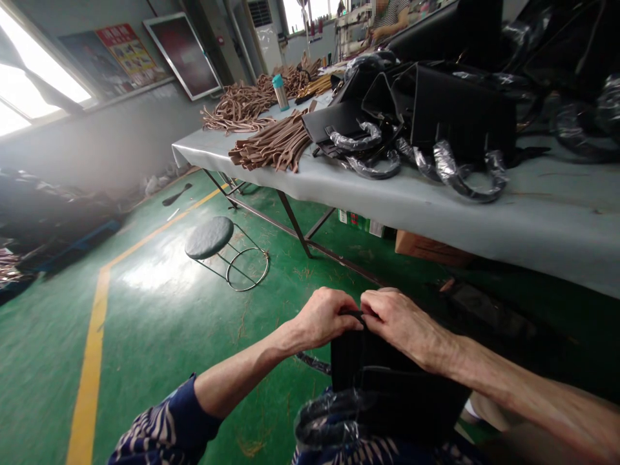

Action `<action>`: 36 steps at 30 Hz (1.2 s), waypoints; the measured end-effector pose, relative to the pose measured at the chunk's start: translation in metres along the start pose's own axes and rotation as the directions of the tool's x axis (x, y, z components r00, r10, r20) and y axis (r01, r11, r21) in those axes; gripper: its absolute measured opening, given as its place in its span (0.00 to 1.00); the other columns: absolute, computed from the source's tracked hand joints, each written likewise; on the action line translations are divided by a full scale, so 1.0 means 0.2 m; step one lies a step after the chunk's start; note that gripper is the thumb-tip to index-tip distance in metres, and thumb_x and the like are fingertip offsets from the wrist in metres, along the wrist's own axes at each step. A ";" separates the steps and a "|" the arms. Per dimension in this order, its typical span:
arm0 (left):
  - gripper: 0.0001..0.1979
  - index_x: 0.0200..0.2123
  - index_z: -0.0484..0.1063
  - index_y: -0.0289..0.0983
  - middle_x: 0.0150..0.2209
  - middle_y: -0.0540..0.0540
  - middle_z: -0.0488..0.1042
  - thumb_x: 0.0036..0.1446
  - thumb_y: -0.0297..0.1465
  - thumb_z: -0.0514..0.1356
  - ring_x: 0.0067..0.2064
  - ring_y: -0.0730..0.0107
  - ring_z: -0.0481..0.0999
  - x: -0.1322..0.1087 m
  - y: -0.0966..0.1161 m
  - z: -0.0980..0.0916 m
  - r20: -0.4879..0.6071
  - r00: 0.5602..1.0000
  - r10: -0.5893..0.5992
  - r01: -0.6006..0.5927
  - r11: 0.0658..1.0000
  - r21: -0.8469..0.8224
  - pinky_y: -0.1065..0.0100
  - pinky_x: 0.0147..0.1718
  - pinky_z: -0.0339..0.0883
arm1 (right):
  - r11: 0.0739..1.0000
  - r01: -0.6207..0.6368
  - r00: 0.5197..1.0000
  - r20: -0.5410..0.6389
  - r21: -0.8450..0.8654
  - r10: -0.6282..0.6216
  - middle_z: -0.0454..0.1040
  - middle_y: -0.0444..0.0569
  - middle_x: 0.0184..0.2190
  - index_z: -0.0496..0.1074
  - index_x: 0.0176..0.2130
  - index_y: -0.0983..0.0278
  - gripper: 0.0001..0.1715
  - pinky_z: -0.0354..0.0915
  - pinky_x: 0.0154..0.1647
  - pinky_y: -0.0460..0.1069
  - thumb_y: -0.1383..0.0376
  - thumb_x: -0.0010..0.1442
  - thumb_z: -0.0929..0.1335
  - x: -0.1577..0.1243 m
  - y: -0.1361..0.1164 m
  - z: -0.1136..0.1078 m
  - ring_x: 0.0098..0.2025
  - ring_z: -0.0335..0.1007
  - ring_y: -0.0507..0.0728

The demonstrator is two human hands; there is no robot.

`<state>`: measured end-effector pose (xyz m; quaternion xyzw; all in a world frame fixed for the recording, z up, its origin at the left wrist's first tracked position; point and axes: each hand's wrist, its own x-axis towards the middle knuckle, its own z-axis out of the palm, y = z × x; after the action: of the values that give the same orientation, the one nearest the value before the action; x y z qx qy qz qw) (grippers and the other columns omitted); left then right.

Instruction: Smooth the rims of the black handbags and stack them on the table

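A black handbag (407, 394) rests on my lap, its near handle (329, 416) wrapped in clear plastic. My left hand (327, 318) pinches the bag's upper edge between thumb and fingers. Right beside it, my right hand (394, 316) grips the same edge, the fingertips of both hands almost meeting. A thin dark strip of the edge shows between them. Whether a smaller part is also held there I cannot make out.
A grey-covered table (533, 213) carries more black bags (465, 110) and bundles of brown straps (274, 139). A bottle (279, 92) stands among the straps. A round stool (210, 237) is on the green floor, a cardboard box (431, 248) under the table. Another person (390, 19) sits far back.
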<state>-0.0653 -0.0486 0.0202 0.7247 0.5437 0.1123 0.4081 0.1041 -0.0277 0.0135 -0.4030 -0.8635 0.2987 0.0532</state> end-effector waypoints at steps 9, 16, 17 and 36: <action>0.08 0.28 0.74 0.34 0.20 0.53 0.63 0.44 0.32 0.60 0.23 0.78 0.59 -0.02 -0.05 0.09 -0.095 0.977 -0.190 0.151 0.936 -0.318 0.75 0.21 0.50 | 0.993 -0.048 0.998 -0.034 0.110 0.052 0.67 0.42 0.22 0.60 0.25 0.61 0.06 0.54 0.29 0.46 0.67 0.53 0.62 -0.02 0.02 -0.01 0.27 0.63 0.51; 0.07 0.27 0.73 0.33 0.23 0.52 0.65 0.45 0.31 0.59 0.26 0.78 0.60 -0.04 -0.05 0.09 -0.130 0.983 -0.131 0.079 0.936 -0.344 0.75 0.23 0.52 | 0.904 -0.110 0.992 -0.011 0.412 0.125 0.73 0.44 0.27 0.70 0.31 0.61 0.18 0.59 0.35 0.48 0.57 0.59 0.56 -0.04 0.08 -0.08 0.32 0.67 0.54; 0.07 0.27 0.73 0.33 0.22 0.53 0.64 0.45 0.31 0.59 0.25 0.78 0.59 -0.04 -0.06 0.08 -0.121 0.982 -0.145 0.095 0.932 -0.349 0.75 0.22 0.51 | 0.890 -0.121 0.990 -0.008 0.440 0.139 0.73 0.45 0.28 0.71 0.32 0.62 0.19 0.60 0.36 0.48 0.57 0.59 0.56 -0.05 0.09 -0.09 0.32 0.67 0.54; 0.09 0.29 0.73 0.31 0.23 0.52 0.64 0.44 0.31 0.59 0.25 0.78 0.60 0.05 -0.16 0.03 0.139 0.990 -0.026 0.098 0.833 -0.544 0.75 0.24 0.51 | 0.934 -0.023 0.990 0.137 0.356 -0.028 0.76 0.43 0.30 0.76 0.30 0.60 0.10 0.59 0.41 0.48 0.63 0.50 0.65 0.01 0.15 -0.04 0.36 0.68 0.55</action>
<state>-0.0801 -0.0406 -0.0091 0.5646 0.4852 0.2045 0.6356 0.1259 -0.0072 0.0025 -0.3635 -0.7972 0.4777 0.0650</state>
